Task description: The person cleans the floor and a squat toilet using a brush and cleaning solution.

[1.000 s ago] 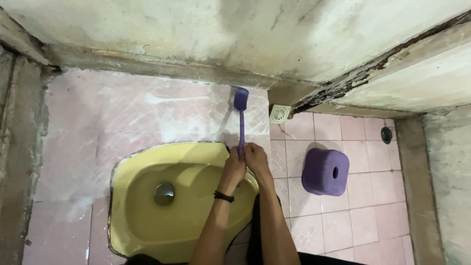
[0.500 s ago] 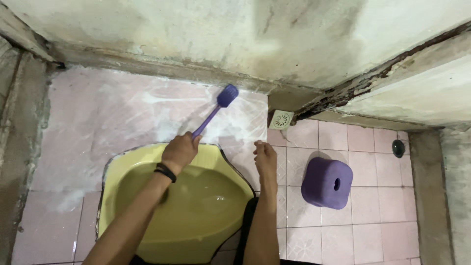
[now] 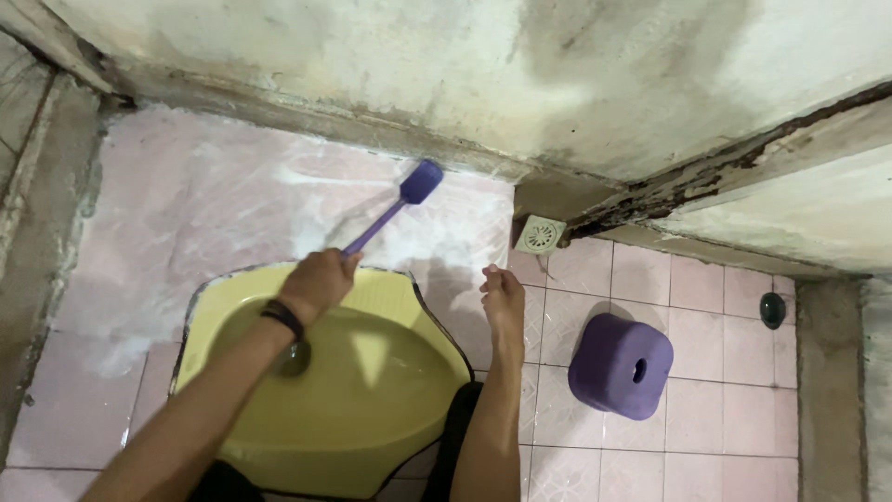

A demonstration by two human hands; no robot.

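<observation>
The left hand (image 3: 319,282) has its grip closed around the handle of a purple long-handled brush (image 3: 398,202), whose head rests on the soapy pink tiled platform (image 3: 186,204) just behind the yellow squat toilet pan (image 3: 390,400). The right hand (image 3: 503,296) hovers empty beside the pan's rim, fingers loosely curled. A purple stool (image 3: 621,363) sits on the tiled floor (image 3: 706,409) near a square drain cover (image 3: 541,234).

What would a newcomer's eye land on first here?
The left hand grips a purple brush against the soapy pink floor by the back wall. Below it sits a yellow squat pan; the right hand hangs empty, with a purple stool to its right.
</observation>
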